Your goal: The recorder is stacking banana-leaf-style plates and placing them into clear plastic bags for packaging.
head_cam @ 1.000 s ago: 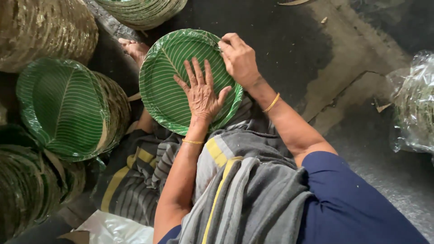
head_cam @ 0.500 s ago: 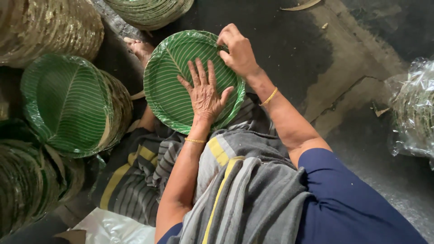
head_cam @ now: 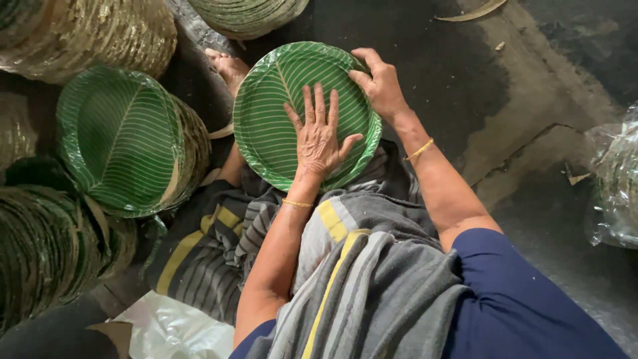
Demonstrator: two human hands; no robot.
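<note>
Green round paper plate [head_cam: 279, 106] with a printed leaf-vein pattern rests on the person's lap, over grey cloth [head_cam: 359, 266] with yellow stripes, tilted slightly toward the camera. The left hand [head_cam: 318, 136] lies flat on the plate's face, fingers spread wide, palm pressing near the lower right part. The right hand [head_cam: 380, 83] curls over the plate's upper right rim, fingers pinching the edge, thumb on the face. Each wrist carries a thin gold bangle. A bare foot [head_cam: 229, 66] shows just past the plate's upper left edge.

To the left, a stack of matching green leaf-pattern plates [head_cam: 126, 139] leans on its side inside thin clear wrapping, its top plate facing up. More stacks lie around it: one at the lower left [head_cam: 46, 246], a golden-edged stack [head_cam: 93, 33] at the upper left, and another [head_cam: 249, 13] at the top. A clear plastic bag [head_cam: 615, 179] sits at the right edge on the dark floor [head_cam: 458, 60]; what it holds cannot be made out.
</note>
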